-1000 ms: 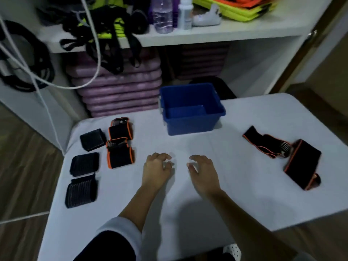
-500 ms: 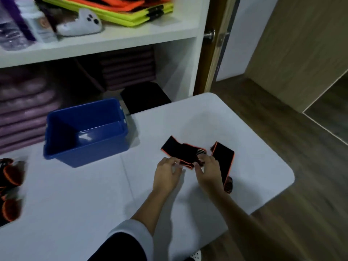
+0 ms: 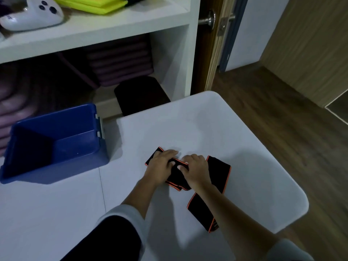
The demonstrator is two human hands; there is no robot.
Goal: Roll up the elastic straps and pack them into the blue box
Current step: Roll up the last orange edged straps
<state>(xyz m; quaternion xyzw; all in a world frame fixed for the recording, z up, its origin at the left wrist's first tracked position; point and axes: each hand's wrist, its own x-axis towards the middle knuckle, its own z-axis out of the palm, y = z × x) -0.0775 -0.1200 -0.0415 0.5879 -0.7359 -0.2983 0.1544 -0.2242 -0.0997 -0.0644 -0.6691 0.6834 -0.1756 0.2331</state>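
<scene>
Head cam, looking down at my white counter [image 3: 207,129]: smooth, matte, with a rounded corner and a thin seam running down it on the left. Behind it is the white shelf unit [image 3: 113,29], and off to the right there's brown wood-grain floor [image 3: 282,129].

The blue box [image 3: 75,146] sits at the counter's back left. It's hard glossy plastic, rectangular, open on top, and I can't see anything inside it. Under the shelf there's a stack of ribbed purple mats [image 3: 120,65], with a dark, rounded-off stool [image 3: 141,95] in front of them.

Both straps are on the counter to the right of the box, well apart from it. The long strap [image 3: 202,210] is flat black fabric with orange edging, and it runs from beside my right wrist, under my forearm, back towards me. The short strap [image 3: 177,178] has the same black-and-orange cloth and lies bunched just left of it, under my hands.

My left hand [image 3: 160,168] lies on the short strap's left end, fingers fairly straight, pressing it down. My right hand [image 3: 195,170] has curled fingers and is pinching the strap's right part against the thumb.

Up on the shelf are flat neon-yellow pads [image 3: 94,4] and a glossy white game controller [image 3: 32,16] with dark buttons. A metal door knob [image 3: 209,19] shows by the door frame.
</scene>
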